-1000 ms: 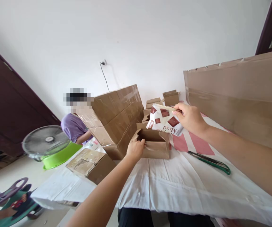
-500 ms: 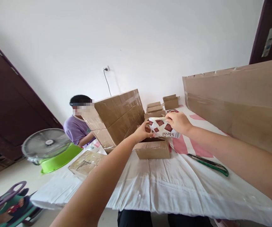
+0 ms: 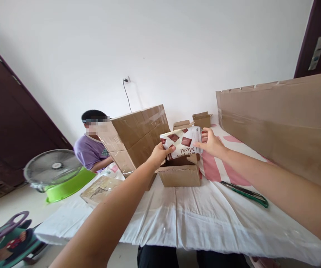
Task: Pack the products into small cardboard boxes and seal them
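A white pouch [image 3: 181, 142] printed with brown squares and the upside-down word "Meal" is held above a small open cardboard box [image 3: 180, 175]. My left hand [image 3: 159, 154] grips its left end, thumb on the near face. On the right end, my right hand [image 3: 211, 143] pinches the pouch between thumb and fingers. The box stands on the cloth-covered table with its top open; its inside is dark and partly hidden by the pouch. To the right of the box lies a green box cutter [image 3: 245, 194].
Stacked taped cartons [image 3: 138, 136] rise at the left of the table. Small boxes [image 3: 202, 119] stand at the back. A tall cardboard panel [image 3: 277, 123] lines the right. A flat carton [image 3: 100, 190] lies front left. Another person [image 3: 90, 149] sits beyond, near a fan [image 3: 56, 167].
The pouch has been raised slightly and turned so its printed face shows more fully. My right hand has shifted from its top edge to its right end.
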### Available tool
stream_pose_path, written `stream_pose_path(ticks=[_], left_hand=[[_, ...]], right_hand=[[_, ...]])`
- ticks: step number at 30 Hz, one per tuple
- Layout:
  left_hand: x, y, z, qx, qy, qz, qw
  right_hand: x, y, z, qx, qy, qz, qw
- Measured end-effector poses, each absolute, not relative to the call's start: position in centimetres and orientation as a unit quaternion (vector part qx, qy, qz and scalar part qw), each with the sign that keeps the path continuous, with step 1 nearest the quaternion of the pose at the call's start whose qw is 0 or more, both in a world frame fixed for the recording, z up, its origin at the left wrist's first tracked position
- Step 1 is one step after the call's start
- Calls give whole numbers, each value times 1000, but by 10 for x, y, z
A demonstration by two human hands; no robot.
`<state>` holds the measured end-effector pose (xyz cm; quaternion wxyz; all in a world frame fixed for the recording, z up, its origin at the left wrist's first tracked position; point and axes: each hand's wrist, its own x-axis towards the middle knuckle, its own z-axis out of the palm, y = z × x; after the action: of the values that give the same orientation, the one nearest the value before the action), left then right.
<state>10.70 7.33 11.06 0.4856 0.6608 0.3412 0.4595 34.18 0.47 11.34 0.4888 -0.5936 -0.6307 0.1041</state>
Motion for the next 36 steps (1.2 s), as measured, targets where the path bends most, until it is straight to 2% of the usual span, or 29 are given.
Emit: stream_pose_path(ticks=[2, 5, 10, 13, 16, 19, 24, 30, 34, 36], left_hand=[[106, 76, 112, 656, 345, 466, 483], [105, 79, 112, 657, 365, 464, 469], [99, 59, 118, 669, 376, 468, 438], [88, 24, 115, 679, 371, 468, 427], [73, -16, 92, 713, 354, 430, 426], [60, -39, 49, 755, 387, 362, 388], [57, -11, -21, 710, 468, 348, 394], [64, 39, -63, 670, 505, 428, 337], [63, 36, -84, 633, 541, 491, 255], [61, 28, -91, 641, 547, 520, 143]], right_hand=[[339, 12, 105, -602, -632, 157, 462], [331, 18, 95, -614, -630, 160, 448], [321, 2, 86, -600, -620, 155, 481], [323, -24, 71, -523, -656, 189, 511], [326, -53, 37, -405, -713, 265, 508], [325, -72, -10, -370, -746, 269, 483], [306, -50, -73, -522, -682, 272, 434], [277, -5, -91, -615, -625, 181, 446], [272, -6, -97, -613, -633, 140, 451], [273, -9, -99, -609, -638, 134, 452]])
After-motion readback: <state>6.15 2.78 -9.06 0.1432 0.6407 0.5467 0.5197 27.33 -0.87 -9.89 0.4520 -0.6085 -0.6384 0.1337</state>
